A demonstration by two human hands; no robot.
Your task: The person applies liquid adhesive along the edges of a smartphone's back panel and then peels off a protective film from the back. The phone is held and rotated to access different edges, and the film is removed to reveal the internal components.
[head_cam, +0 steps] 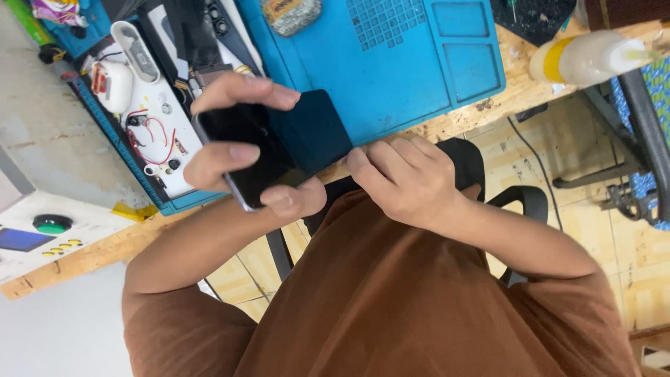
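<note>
Head view of a wooden surface carrying a blue work mat. Left hand grips a dark smartphone by its edges, fingers over the top edge and thumb under the lower one, holding it above the near edge of the mat. Right hand is curled closed, fingertips pressing on a dark flat panel that lies just beside the phone and overlaps the mat's near edge; whether the two are joined cannot be told. White tray with red wires and small parts lies beyond the left hand. Squeeze bottle with a yellow band lies well apart at far right. Brown shirt fills the foreground.
</note>
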